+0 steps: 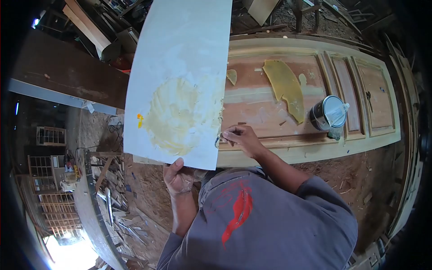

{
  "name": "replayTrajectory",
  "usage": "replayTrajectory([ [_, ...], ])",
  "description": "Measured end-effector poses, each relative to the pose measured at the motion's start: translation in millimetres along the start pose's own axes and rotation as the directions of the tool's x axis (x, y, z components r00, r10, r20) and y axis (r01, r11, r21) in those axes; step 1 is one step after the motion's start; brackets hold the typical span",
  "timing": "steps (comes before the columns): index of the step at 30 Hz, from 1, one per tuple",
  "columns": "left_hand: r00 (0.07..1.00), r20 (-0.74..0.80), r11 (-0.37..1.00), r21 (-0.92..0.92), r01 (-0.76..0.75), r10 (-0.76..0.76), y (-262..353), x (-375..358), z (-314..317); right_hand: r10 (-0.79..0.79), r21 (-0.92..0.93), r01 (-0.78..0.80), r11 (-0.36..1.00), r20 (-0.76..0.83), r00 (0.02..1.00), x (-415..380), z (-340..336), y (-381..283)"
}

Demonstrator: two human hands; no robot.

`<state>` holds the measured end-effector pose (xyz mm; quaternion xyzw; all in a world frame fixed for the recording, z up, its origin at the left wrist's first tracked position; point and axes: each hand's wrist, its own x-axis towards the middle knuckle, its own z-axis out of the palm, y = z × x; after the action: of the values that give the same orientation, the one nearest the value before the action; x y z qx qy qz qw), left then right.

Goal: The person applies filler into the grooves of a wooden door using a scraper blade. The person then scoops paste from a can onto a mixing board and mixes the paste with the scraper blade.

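A person in a grey shirt [288, 225] with a red print fills the bottom of the frame, bent over a white board [180, 40] that rises from just left of centre to the top edge. The left hand [178, 178], whitened with smears, clasps the board's lower edge, thumb on top, the other fingers mostly hidden beneath. Near the centre, the right hand [243, 137] has its fingers bent and drawn together at the board's right edge; whether they pinch anything, I cannot tell from here. Cream paste [175, 117] is spread across the board's lower half, with an orange-yellow dab [140, 120] to its left. Right of centre, a panelled wooden door [378, 138] lies flat, carrying a curved yellowish sheet [285, 87] and, farther right, a dark tin [318, 118] with something clear and pale on top. Wood scraps [130, 225] litter the floor at lower left, and daylight glares through an opening [74, 254] in the corner beyond.
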<state>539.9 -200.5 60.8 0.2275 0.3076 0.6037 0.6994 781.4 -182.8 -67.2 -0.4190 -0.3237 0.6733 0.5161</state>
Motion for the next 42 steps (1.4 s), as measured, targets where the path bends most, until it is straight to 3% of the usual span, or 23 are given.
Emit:
replayTrajectory([
  [2,1.000,-0.004,0.999,0.038,-0.016,0.016,1.3,-1.4,-4.9,-0.054,-0.209,0.030,0.977,-0.106,0.993,2.9,-27.2,26.2],
  [3,1.000,-0.015,0.998,0.064,-0.020,0.021,4.3,0.5,-11.1,-0.130,-0.325,0.044,0.945,-0.248,0.960,6.9,-39.4,43.3],
  [6,0.999,0.010,0.997,0.071,0.037,-0.038,-6.0,16.5,-29.0,-0.382,-0.692,0.105,0.714,-0.259,0.887,12.6,-79.6,75.6],
  [8,0.994,0.041,0.993,0.064,0.095,-0.097,-17.8,25.9,-48.1,-0.328,-0.836,-0.096,0.540,-0.314,0.891,15.2,-96.7,95.0],
  [10,0.989,0.071,0.989,0.066,0.129,-0.133,-31.5,34.6,-72.6,-0.332,-0.912,-0.130,0.388,-0.270,0.904,14.1,-106.3,100.6],
  [11,0.970,0.105,0.975,0.048,0.215,-0.219,-37.8,38.5,-80.8,-0.322,-0.942,-0.132,0.309,-0.234,0.917,14.0,-110.0,103.1],
  [14,0.961,-0.036,0.953,0.125,0.276,-0.274,-70.9,47.1,-119.8,-0.396,-0.913,-0.178,0.367,-0.326,0.858,9.6,-116.6,122.2],
  [17,0.926,-0.107,0.920,0.119,0.373,-0.361,-90.6,47.0,-134.5,-0.314,-0.871,-0.232,0.433,-0.387,0.867,-9.1,-120.7,116.5],
  [19,0.889,-0.102,0.886,0.093,0.454,-0.446,-101.0,48.1,-151.0,-0.397,-0.845,-0.234,0.481,-0.448,0.801,-25.6,-129.2,118.7],
  [22,0.899,-0.149,0.897,0.111,0.429,-0.412,-118.3,42.5,-163.3,-0.424,-0.732,-0.220,0.645,-0.582,0.693,-62.4,-145.9,111.5],
  [26,0.866,-0.137,0.851,0.165,0.499,-0.481,-141.2,43.0,-210.3,-0.461,-0.654,-0.285,0.701,-0.720,0.519,-126.0,-194.2,101.6],
  [28,0.855,-0.202,0.839,0.185,0.512,-0.478,-154.9,33.8,-196.6,-0.565,-0.678,-0.210,0.705,-0.715,0.411,-155.9,-215.5,91.2],
  [30,0.852,-0.202,0.813,0.256,0.522,-0.483,-160.7,28.0,-193.4,-0.545,-0.641,-0.297,0.708,-0.763,0.349,-177.5,-242.8,93.2],
  [33,0.754,-0.325,0.705,0.276,0.653,-0.571,-163.8,24.8,-206.0,-0.517,-0.595,-0.438,0.674,-0.803,0.295,-194.3,-265.9,80.3],
  [36,0.540,-0.509,0.397,0.369,0.840,-0.670,-142.2,24.8,-194.0,-0.597,-0.660,-0.391,0.642,-0.750,0.286,-191.4,-274.5,71.8],
  [37,0.556,-0.482,0.283,0.527,0.801,-0.677,-128.6,26.8,-179.9,-0.542,-0.620,-0.429,0.657,-0.784,0.303,-186.2,-265.7,59.3],
  [38,0.701,-0.355,0.420,0.604,0.677,-0.619,-112.1,27.0,-155.1,-0.487,-0.576,-0.471,0.668,-0.817,0.308,-180.3,-258.1,52.1],
  [39,0.813,-0.214,0.533,0.661,0.528,-0.541,-93.9,24.2,-120.6,-0.506,-0.603,-0.392,0.694,-0.797,0.329,-174.2,-261.3,60.4],
  [40,0.893,-0.064,0.625,0.691,0.362,-0.446,-73.8,22.0,-81.0,-0.517,-0.636,-0.343,0.691,-0.767,0.380,-162.5,-258.1,64.1],
  [42,0.956,0.240,0.875,0.483,0.034,-0.170,-14.5,20.6,19.9,-0.537,-0.690,-0.246,0.681,-0.699,0.472,-140.3,-242.6,68.1],
])
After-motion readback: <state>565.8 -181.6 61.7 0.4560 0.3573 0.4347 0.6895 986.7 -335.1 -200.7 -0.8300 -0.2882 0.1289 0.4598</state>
